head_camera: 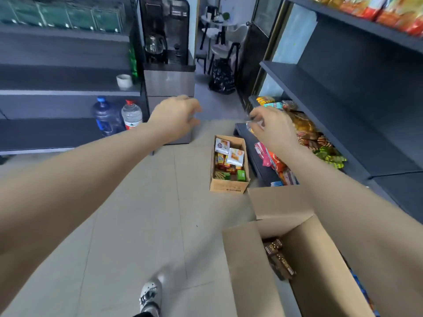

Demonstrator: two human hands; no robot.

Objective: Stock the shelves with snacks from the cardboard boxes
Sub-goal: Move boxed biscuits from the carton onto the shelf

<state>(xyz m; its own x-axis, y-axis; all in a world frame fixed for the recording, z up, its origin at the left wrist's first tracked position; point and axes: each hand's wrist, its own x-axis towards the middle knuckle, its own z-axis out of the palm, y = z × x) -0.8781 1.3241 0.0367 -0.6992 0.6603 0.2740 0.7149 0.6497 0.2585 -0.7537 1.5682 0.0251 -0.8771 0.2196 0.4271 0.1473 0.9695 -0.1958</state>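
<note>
Two bare arms reach out over the tiled floor (137, 213). The left grip (174, 117) has its fingers curled under. Blur hides whether anything lies inside them, so I cannot tell. The right grip (272, 126) pinches one small packet (251, 126) in clear wrapping, seen against the far corner of the lowest board of the right shelves (343, 92).

Two boxes stand open on the floor. The small cardboard box (229, 185), farther off and just beside that lowest board, is packed with snacks. Two white packs lie on top at its far end, yellow and red ones sit in the middle, and two green ones are at its near end. The large cardboard box (249, 259), near and to the right, holds a few dark brown packs (278, 259) at its bottom.

One snack pile (306, 131) of yellow, red, pink and green bags lies on the lowest right board. Orange and red bags (389, 10) line the top right board.

On the left shelves (64, 92) two water bottles stand side by side on a low board, one blue-capped (105, 115) and one red-capped (131, 115). One white cup (124, 81) sits on the board above, and a row of dark green packs (61, 17) lies higher still. One coffee machine (164, 30) stands on a steel cabinet (169, 83) at the far end, with one black bag (222, 76) on the floor to its right. One white shoe (150, 296) shows at the near edge.
</note>
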